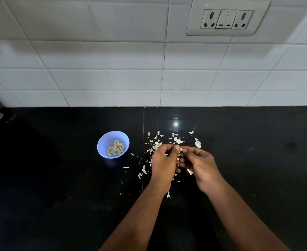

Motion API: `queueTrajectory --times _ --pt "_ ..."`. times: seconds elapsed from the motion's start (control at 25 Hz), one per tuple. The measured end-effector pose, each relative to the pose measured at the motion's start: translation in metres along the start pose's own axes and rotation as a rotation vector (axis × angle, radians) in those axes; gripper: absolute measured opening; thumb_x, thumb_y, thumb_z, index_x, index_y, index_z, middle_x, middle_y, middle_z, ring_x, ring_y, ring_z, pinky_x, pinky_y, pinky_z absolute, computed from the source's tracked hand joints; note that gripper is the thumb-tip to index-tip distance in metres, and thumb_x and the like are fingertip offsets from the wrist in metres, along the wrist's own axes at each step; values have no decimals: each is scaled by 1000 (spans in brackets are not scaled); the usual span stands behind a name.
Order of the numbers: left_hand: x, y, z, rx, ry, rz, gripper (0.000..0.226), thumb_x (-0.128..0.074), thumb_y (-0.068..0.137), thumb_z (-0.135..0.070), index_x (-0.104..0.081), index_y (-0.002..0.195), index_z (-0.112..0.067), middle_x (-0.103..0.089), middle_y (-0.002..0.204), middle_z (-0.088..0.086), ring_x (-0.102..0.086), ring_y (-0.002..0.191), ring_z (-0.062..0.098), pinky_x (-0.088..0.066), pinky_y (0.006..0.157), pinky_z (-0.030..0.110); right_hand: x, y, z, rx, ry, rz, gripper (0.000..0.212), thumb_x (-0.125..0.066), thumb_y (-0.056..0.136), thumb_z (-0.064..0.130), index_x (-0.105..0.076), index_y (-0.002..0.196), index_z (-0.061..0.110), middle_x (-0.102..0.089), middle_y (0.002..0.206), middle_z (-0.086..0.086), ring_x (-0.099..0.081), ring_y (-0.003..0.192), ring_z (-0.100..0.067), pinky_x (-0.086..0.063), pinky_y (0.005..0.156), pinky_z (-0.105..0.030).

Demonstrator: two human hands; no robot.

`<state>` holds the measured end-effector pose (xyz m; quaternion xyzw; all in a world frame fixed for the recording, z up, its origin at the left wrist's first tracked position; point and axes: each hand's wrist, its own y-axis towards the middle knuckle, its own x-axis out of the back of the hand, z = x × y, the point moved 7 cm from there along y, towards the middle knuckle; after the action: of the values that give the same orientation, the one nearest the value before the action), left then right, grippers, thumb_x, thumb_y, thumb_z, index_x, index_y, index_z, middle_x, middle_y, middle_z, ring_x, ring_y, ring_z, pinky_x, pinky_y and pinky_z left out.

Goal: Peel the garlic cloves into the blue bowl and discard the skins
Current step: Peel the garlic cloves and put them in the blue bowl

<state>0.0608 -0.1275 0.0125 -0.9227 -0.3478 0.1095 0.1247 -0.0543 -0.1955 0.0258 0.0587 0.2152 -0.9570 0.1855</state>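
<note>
step: peeling one garlic clove (180,149), pinched between thumb tips of left hand (164,164) and right hand (199,164), both grips narrow, curled on it | bowl (113,144) with peeled cloves toward worktop's left, well apart from grip, left hand nearer | skins (167,142) scattered on worktop (58,178) around hands | clove's long axis: cannot tell

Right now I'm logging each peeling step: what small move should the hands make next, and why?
Probably keep pulling skin off the garlic clove, pinched between the left hand and right hand; it looks still partly skinned, so not ready for the blue bowl.
</note>
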Motion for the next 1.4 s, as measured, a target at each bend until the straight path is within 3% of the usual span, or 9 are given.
queueTrajectory --times 0.16,0.4,0.68,0.84,1.0,1.12,1.24,1.4 --pt "10 -3 -9 -117 104 -58 7 -77 96 -26 -74 97 -20 -76 91 3 -71 64 13 -58 53 28 -6 -1 -1 -67 56 25 11 -66 98 2 -77 98 0 -72 73 -7 -66 61 -12 -59 59 -23" --pt "13 -5 -15 -227 234 -65 12 -68 102 -31 -72 91 -29 -75 91 -5 -73 84 8 -62 76 29 -16 -5 -13 -175 124 75 12 -64 99 1 -74 93 0 -67 70 -6 -63 57 -10 -57 54 -20" --pt "6 -7 -6 -117 149 -42 25 -53 110 -31 -62 90 -18 -66 77 -5 -59 60 -3 -50 56 17 -14 -9 -15 -133 91 79 14 -63 100 2 -76 98 -1 -69 73 -7 -63 60 -11 -57 57 -20" --pt "8 -5 3 -34 133 -18 28 -50 111 -32 -61 93 -14 -65 79 -2 -57 61 -1 -52 58 20 -13 -10 -23 -163 182 82 12 -63 100 1 -71 108 1 -69 75 -7 -64 60 -12 -57 55 -21" --pt "7 -3 11 54 48 -18 32 -50 111 -36 -63 97 -10 -70 80 2 -63 69 9 -56 64 28 -14 -13 -15 52 -116 126 14 -70 97 4 -76 109 7 -73 81 -8 -66 73 -16 -56 64 -24" --pt "7 -3 9 68 44 -32 35 -49 111 -37 -63 91 -11 -62 71 -5 -53 61 6 -46 59 26 -11 -15 -8 204 -279 50 14 -74 95 11 -79 106 19 -76 83 0 -66 71 -7 -51 62 -20" --pt "10 -2 10 76 33 -50 36 -49 111 -38 -60 86 -15 -57 65 -9 -47 59 8 -41 58 26 -9 -13 -7 303 -404 30 27 -75 93 14 -78 109 34 -76 96 7 -69 82 -5 -54 73 -25" --pt "15 -2 11 67 67 -65 35 -50 110 -39 -62 87 -15 -56 67 -9 -46 61 10 -41 63 32 -10 -17 3 447 -598 -29 25 -78 91 18 -77 109 35 -71 104 15 -69 96 -4 -57 84 -29"
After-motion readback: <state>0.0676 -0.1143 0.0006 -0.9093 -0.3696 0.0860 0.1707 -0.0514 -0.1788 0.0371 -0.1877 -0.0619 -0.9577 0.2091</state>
